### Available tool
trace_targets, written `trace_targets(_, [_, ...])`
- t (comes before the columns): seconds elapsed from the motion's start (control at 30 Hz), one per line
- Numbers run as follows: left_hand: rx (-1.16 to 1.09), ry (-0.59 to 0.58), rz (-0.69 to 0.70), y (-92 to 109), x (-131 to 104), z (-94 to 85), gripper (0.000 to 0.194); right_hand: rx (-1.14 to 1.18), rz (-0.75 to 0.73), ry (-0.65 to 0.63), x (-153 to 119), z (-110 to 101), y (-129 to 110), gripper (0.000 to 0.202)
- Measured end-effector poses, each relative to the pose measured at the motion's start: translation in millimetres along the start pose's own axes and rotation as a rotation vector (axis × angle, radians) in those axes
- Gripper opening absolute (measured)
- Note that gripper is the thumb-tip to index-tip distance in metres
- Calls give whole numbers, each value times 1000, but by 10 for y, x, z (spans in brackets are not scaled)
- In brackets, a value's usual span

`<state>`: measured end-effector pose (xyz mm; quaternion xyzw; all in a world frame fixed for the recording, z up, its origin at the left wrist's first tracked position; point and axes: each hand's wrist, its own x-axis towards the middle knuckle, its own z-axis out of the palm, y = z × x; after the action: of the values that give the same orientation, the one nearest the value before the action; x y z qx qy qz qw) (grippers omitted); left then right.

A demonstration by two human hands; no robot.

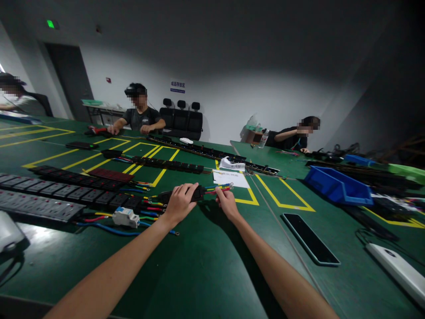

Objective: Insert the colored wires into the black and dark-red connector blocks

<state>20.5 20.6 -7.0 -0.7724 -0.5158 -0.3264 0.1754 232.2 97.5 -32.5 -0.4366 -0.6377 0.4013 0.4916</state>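
My left hand [181, 201] is closed over a black block-shaped part [198, 193] held just above the green table. Coloured wires [217, 188] with ring terminals stick out of its right end. My right hand [227, 203] pinches these wires near their ends, a red one among them. Left of my left hand lie rows of black socket strips [93, 195] with loose coloured leads. A grey socket strip [40, 204] is nearer to me. A white circuit breaker [126, 217] rests among the wires beside my left wrist.
A phone [310, 239] and a white device [396, 270] lie at the right. Beyond them stands a blue bin [337, 186]. Long black strips [199, 150] and a paper sheet [230, 179] lie ahead. Several people [142, 115] sit around the table.
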Motion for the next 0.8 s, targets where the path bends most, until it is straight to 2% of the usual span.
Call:
trace_targets(0.47, [9,1,-3,4,7,-2,66,-55,-17,-63,1,12,6,68])
trace_targets(0.8, [6,-1,-1,9,6,-17,66,87,52,-37,-3,-11,-54,69])
